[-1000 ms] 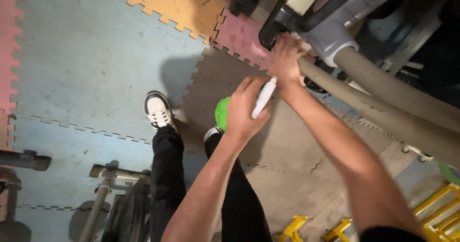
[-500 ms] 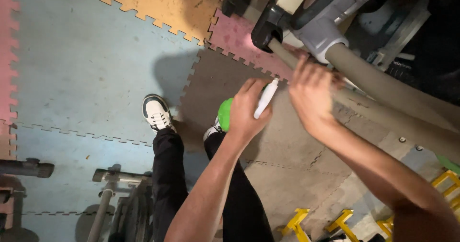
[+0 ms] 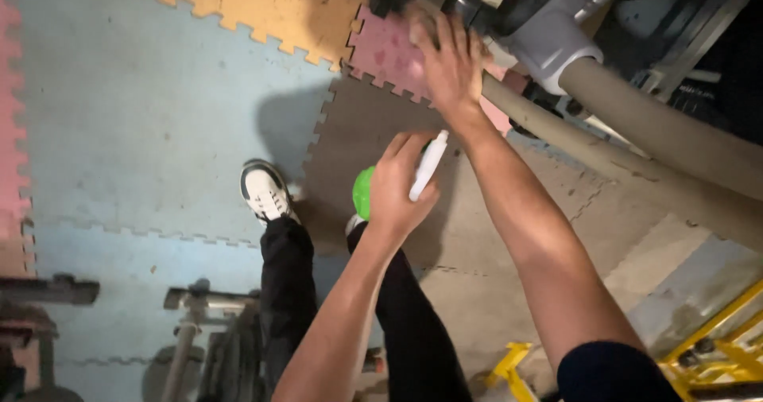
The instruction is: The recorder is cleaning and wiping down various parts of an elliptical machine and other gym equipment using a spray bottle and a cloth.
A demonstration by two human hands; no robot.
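Observation:
My left hand [image 3: 397, 186] is wrapped around a green spray bottle [image 3: 364, 192] with a white nozzle [image 3: 427, 166], held over the brown floor mat [image 3: 373, 132]. My right hand [image 3: 447, 60] reaches forward with fingers spread and rests on the grey padded bar [image 3: 636, 171] of an exercise machine, near its black joint [image 3: 469, 4]. Whether it holds a cloth is hidden.
Interlocking foam mats cover the floor in blue [image 3: 159, 116], orange [image 3: 262, 4] and pink [image 3: 389, 48]. My legs in black trousers and a white shoe [image 3: 265, 191] stand below. Metal gym gear [image 3: 191, 322] lies lower left, a yellow frame [image 3: 715, 346] lower right.
My right hand slid up along the padded bar toward the machine's black joint, after pulling back from it a moment ago. My left hand kept the spray bottle nearly still.

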